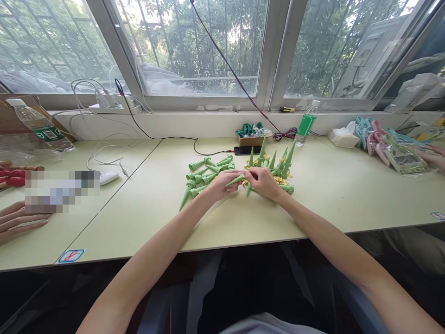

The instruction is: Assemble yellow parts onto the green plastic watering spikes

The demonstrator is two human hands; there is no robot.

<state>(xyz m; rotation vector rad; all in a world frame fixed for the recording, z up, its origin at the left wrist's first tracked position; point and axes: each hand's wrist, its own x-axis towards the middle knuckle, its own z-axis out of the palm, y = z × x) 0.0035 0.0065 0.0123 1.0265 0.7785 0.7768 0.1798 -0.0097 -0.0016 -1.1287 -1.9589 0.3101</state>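
My left hand (223, 184) is closed around a green plastic spike (235, 180), whose pointed tip leans toward the lower left. At the spike's other end my right hand (264, 183) pinches with thumb and finger; whether a small part is between them too is hidden. Left of my hands lies a loose pile of green spikes (197, 177) with wide capped ends. To the right, several more spikes (288, 160) stand upright or tilted among small yellow plastic pieces (278, 180).
Behind the piles are a phone (247, 150) on a cable and a small cardboard box (255, 139). A water bottle (306, 123), tissue pack (343, 136) and bagged plastic items (389, 146) stand right. Another person's hand (22, 220) rests on the table (139, 218) at left.
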